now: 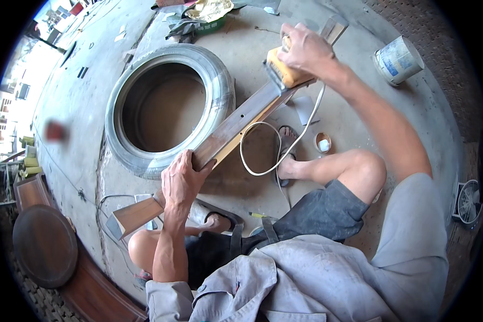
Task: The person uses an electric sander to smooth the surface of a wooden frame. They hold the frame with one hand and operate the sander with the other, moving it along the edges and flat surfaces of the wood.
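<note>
Sander on wooden beam, smoothing apparently underway | right hand wrapped round sander, left hand gripping beam's near part | beam slants over tyre's right edge | next stroke seemingly wants steady pressure, cord clear

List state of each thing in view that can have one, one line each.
Left grip: closed on the wooden beam.
Right grip: closed on the yellow sander.
Sander: held against the beam; running or not, can't tell.
Wooden beam: slanted, two small holes showing.
Tire: lying on its side.
White cord: looped, slack.
Small bowl: upright, white item inside.
</note>
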`<state>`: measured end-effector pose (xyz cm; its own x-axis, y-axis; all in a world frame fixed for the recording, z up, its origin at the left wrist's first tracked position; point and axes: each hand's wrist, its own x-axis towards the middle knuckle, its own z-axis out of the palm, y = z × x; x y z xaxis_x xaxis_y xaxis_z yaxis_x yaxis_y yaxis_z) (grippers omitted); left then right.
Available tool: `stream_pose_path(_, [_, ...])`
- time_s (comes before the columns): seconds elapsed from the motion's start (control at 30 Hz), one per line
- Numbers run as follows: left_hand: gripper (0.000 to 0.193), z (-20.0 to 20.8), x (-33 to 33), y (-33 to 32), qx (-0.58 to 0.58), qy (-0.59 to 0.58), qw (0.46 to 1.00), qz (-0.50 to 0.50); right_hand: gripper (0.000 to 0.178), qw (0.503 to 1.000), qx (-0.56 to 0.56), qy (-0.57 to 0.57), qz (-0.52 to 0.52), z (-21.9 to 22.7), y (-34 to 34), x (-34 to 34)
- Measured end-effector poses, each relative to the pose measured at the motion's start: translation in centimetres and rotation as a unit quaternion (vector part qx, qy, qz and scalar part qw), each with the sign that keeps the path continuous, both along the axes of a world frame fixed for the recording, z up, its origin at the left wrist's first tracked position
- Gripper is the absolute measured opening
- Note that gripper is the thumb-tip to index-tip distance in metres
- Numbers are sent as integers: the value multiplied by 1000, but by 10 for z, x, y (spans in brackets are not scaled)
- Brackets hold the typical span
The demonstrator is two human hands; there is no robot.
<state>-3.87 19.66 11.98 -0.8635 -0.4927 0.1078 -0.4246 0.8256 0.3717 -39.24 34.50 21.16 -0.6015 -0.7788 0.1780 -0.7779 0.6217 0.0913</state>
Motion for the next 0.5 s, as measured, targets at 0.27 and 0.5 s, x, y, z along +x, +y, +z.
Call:
stream_pose_path(0.27, [49, 13, -3, 2, 70, -42, 997, 18, 50, 985, -80, -83, 132, -14, -42, 136])
stream_pose_path(0.5, [67, 131, -64, 30, 388, 104, 916, 17, 73, 938, -88, -330, 63, 28, -19, 150])
